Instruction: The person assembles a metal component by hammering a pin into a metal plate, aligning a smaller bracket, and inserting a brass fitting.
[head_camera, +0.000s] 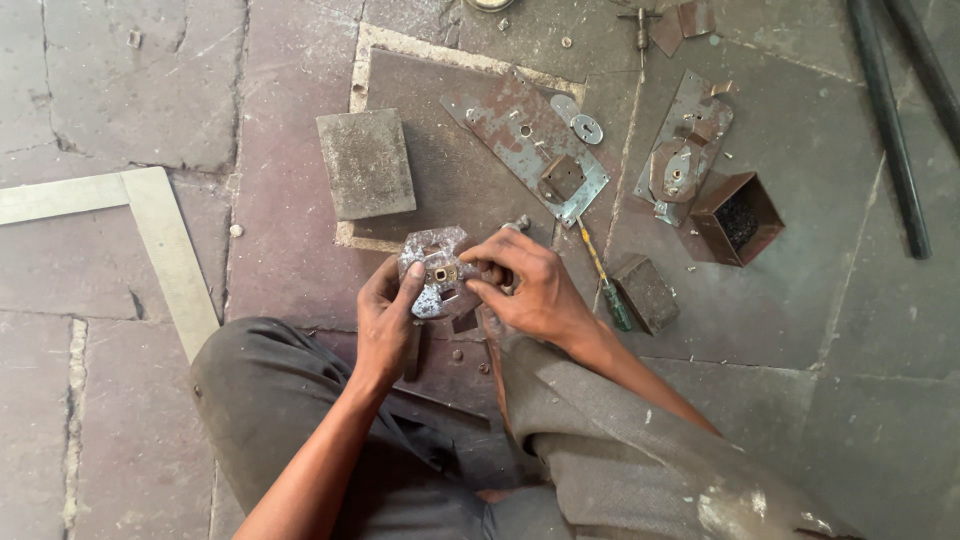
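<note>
From the head camera I look down on a stone floor (120, 90) and the person's knees. My left hand (385, 315) has its grip closed around a small silvery lock body (435, 270), thumb pressed on its face, holding it just above the floor in front of the knees. My right hand (530, 285) meets the lock body from the other side, fingers pinched on a small part at its edge; what that part is I cannot tell. Just right of that hand lies a screwdriver (603, 282) beside a small dark block (648, 292). Further up sit a rusty lock plate (525, 140), an open metal box (738, 218), a flat square block (366, 163) and, far left, a steel square (150, 230).
</note>
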